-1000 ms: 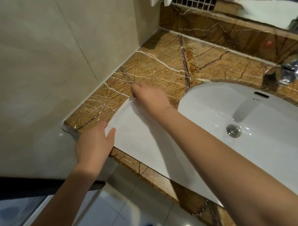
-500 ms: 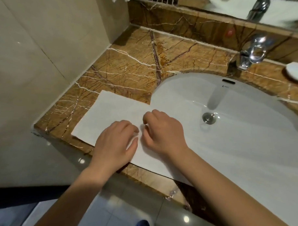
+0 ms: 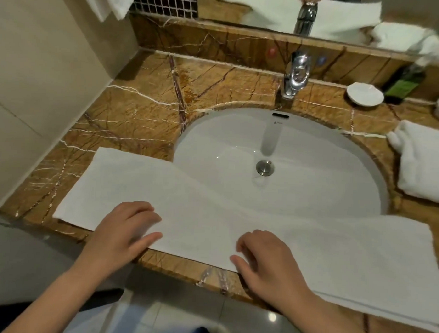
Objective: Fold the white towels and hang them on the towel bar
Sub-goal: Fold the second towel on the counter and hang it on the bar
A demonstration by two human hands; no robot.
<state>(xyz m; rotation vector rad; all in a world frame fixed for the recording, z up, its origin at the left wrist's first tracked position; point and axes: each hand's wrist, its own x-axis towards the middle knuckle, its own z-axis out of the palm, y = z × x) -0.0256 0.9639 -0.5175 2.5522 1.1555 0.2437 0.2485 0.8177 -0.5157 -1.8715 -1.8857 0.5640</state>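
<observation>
White towel (image 3: 199,208) lies in a long strip along the counter (image 3: 140,113) front, sagging into the sink (image 3: 313,149), my left hand (image 3: 125,227) and right hand (image 3: 267,260) resting loose-fingered on it, gripping nothing; smoothing seems the step in hand, and next calls for pinching one end to fold.

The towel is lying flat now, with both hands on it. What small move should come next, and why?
Probably the left hand and right hand, which rest at the near edge, should pinch it and fold it over to the far edge. The white towel lies spread long along the counter front, its middle sagging into the sink.
</observation>
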